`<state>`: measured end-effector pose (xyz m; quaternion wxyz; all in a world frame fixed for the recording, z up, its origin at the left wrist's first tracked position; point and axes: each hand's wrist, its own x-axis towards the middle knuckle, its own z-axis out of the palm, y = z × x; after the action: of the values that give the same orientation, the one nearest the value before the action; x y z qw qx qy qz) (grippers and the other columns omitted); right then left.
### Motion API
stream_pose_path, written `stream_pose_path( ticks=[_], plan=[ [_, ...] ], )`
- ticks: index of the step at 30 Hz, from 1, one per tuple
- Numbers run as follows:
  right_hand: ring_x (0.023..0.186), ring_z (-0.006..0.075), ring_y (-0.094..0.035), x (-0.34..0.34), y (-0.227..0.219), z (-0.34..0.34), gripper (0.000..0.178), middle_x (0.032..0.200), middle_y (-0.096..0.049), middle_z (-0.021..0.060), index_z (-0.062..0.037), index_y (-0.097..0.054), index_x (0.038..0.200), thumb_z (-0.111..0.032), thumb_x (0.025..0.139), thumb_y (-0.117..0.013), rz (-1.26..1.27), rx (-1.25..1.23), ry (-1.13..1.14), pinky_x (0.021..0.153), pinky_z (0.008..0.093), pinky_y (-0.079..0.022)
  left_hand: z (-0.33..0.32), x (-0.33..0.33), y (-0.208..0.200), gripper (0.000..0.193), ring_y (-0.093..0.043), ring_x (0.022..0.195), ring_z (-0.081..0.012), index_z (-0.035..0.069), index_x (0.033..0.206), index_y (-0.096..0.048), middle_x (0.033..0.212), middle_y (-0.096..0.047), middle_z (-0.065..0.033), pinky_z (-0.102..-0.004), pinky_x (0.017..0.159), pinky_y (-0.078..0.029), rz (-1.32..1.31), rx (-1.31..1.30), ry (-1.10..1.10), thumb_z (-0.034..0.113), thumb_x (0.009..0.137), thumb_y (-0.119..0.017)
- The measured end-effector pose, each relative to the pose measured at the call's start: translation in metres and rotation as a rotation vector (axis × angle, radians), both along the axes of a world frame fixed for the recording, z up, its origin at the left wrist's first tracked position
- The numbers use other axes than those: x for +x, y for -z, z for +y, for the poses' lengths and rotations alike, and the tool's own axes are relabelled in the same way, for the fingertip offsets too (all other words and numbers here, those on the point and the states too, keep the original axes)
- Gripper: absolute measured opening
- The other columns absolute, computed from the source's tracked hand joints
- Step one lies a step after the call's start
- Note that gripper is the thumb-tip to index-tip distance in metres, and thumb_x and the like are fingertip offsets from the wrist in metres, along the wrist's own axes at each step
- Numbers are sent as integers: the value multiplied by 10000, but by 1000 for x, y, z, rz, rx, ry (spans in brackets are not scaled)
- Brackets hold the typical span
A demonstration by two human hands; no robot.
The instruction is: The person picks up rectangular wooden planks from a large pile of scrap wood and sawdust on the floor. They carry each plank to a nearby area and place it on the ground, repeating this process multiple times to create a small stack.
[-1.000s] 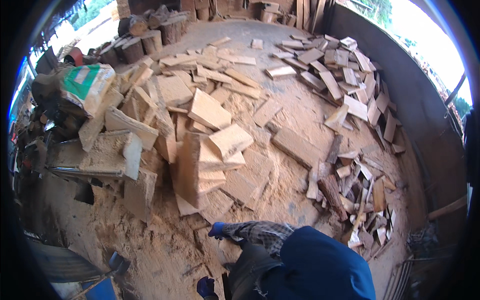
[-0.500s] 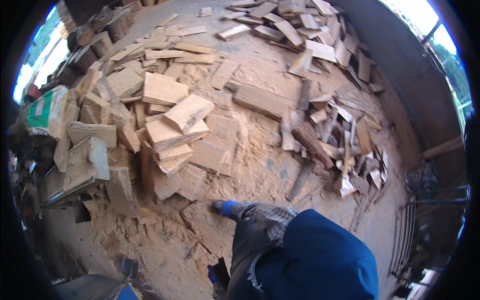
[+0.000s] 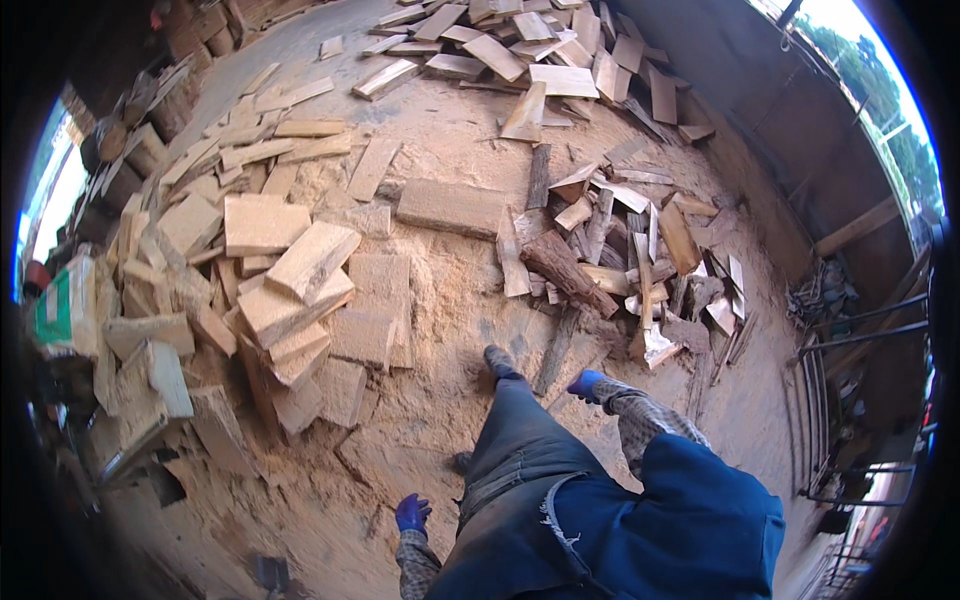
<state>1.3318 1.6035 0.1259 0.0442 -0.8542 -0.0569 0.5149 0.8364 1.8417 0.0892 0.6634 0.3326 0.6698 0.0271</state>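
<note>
Your left hand (image 3: 412, 514), lower centre, is loosely spread; near the centre-right split wood (image 3: 680, 241), your right hand's (image 3: 585, 386) closure is too small to tell.

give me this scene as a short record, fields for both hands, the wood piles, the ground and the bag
left hand: blue glove, left of the legs, nothing visible in it
right hand: blue glove, near a dark wood strip, nothing visible in it
left pile: jumbled pale boards
right pile: split wood, including a bark-covered piece
far pile: flat pieces beside the dark wall
ground: sawdust strewn about
bag: green and white bag, far left
</note>
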Motion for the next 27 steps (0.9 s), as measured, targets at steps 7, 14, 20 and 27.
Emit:
stream_pose_path(
  ticks=[7, 14, 20, 27],
  plan=[
    [635, 213, -624, 117, 80, -19, 463, 799, -650, 114, -7, -645, 857, -458, 756, -617, 136, 171, 164, 549, 369, -488, 15, 106, 38, 372, -602, 577, -242, 0, 1043, -513, 839, -629, -186, -317, 422, -425, 128, -213, 189, 296, 819, -528],
    [616, 172, -605, 251, 14, 155, 446, 766, -636, 94, -7, -633, 891, -436, 780, -590, 180, 437, -111, 555, 319, -485, 64, 279, -16, 319, -589, 565, -224, 21, 1019, -531, 802, -623, -163, -303, 467, -460, -18, -21, -32, 280, 833, -552],
    [616, 161, -585, 370, -16, 304, 477, 731, -621, 78, -7, -629, 836, -477, 784, -562, 234, 577, -254, 597, 302, -477, 127, 385, 23, 234, -584, 533, -214, 51, 926, -568, 696, -612, -115, -316, 444, -471, -528, -126, -550, 270, 846, -562],
    [678, 137, -577, 466, -95, 416, 423, 834, -615, 66, -8, -577, 1031, -359, 797, -611, 324, 531, 70, 614, 267, -452, 228, 554, 100, 343, -580, 621, -188, 48, 904, -535, 775, -590, -97, -283, 490, -466, -154, 98, -462, 357, 791, -631]
  ],
)
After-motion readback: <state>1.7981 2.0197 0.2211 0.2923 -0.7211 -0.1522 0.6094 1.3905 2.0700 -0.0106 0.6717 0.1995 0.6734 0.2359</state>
